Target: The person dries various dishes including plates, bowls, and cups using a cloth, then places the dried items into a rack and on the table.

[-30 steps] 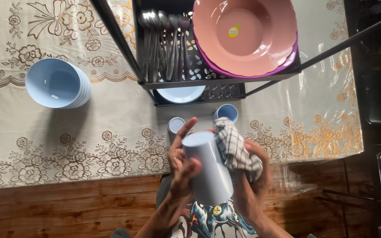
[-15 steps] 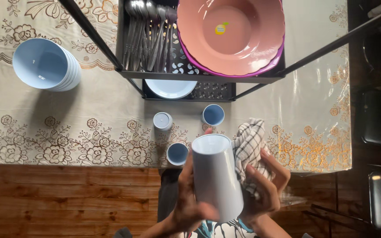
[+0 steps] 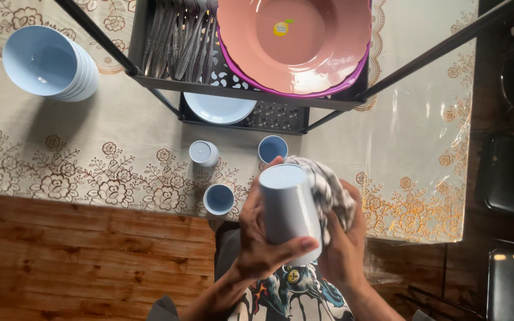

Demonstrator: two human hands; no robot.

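A: Over the table edge, just above the person's lap – what's in hand?

B: A tall pale grey-blue plastic cup (image 3: 290, 208), smooth, matte, slightly tapered, held w/ its closed base end tilted up toward the camera. No marks or pattern visible on it.

A: Which hand has it?

B: The left hand (image 3: 257, 238) is wrapped round its side, thumb across the lower part, fingers curled behind. The right hand (image 3: 343, 241) is closed on a grey-and-white checked cloth (image 3: 328, 187), bunched & pressed against the cup's right side.

A: Around it?

B: On the cream floral tablecloth (image 3: 90, 148), 3 small cups stand apart from each other, near the held cup: a pale one upside down (image 3: 203, 153), a blue-lined one open side up (image 3: 272, 148), another open one (image 3: 219, 198) close to the table's edge. A stack of light blue bowls (image 3: 49, 62) sits far left. A black metal rack (image 3: 239, 95) holds steel cutlery (image 3: 176, 38), a pink plate on a purple one (image 3: 295, 44), & a pale blue plate (image 3: 219, 109) on the lower tier. Wooden floor (image 3: 78, 261) shows below the table.
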